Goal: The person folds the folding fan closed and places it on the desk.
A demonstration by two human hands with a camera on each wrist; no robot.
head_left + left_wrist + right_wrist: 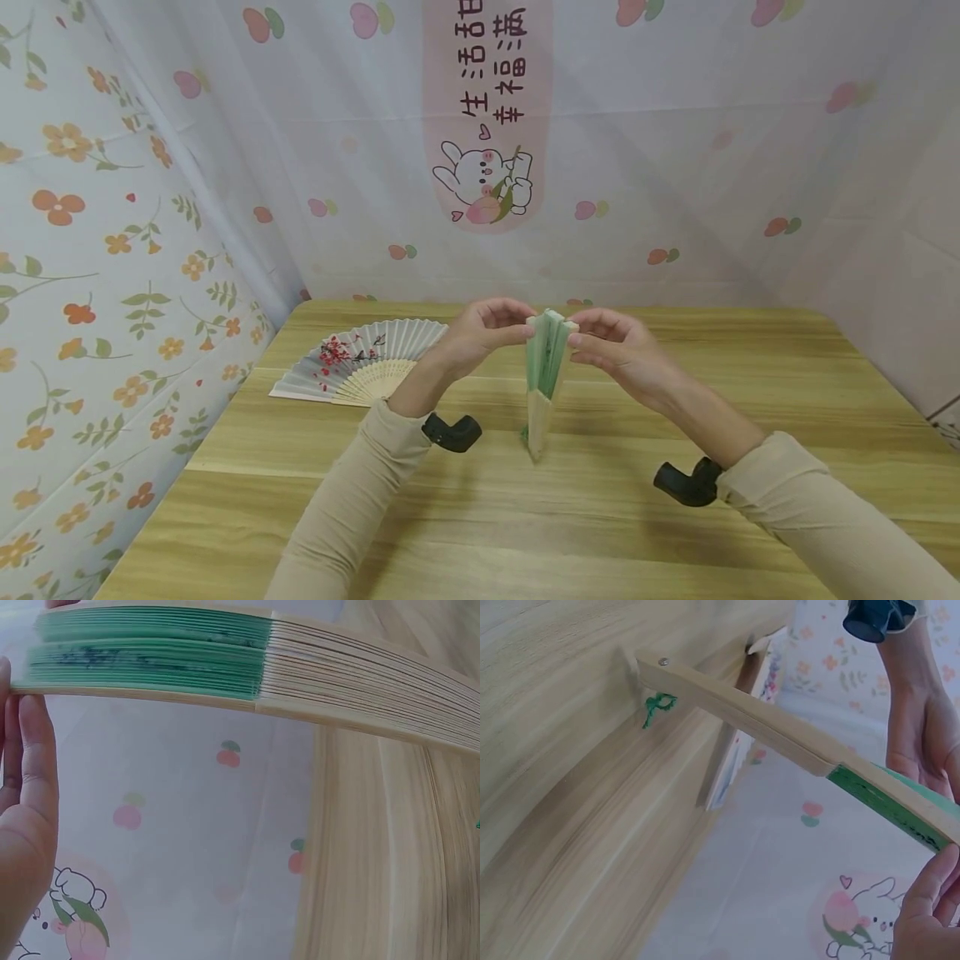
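Between the two hands stands a green folding fan [545, 367], upright and only slightly spread, its pale wooden rib end pointing down at the table. My left hand [489, 333] pinches the fan's upper left edge with thumb and fingers. At the upper right edge, my right hand [618, 348] pinches the other outer rib. The left wrist view shows the fan's green pleats [150, 656] and thin ribs [360, 675] stacked close together. A metal rivet [664, 661] and a green tassel [658, 707] show at its narrow end in the right wrist view.
A spread white fan [375, 358] with red blossoms lies on the wooden table [600, 508] at the left, partly behind the left hand. A printed curtain [637, 150] hangs along the table's back edge, and a flowered cloth [97, 275] at the left.
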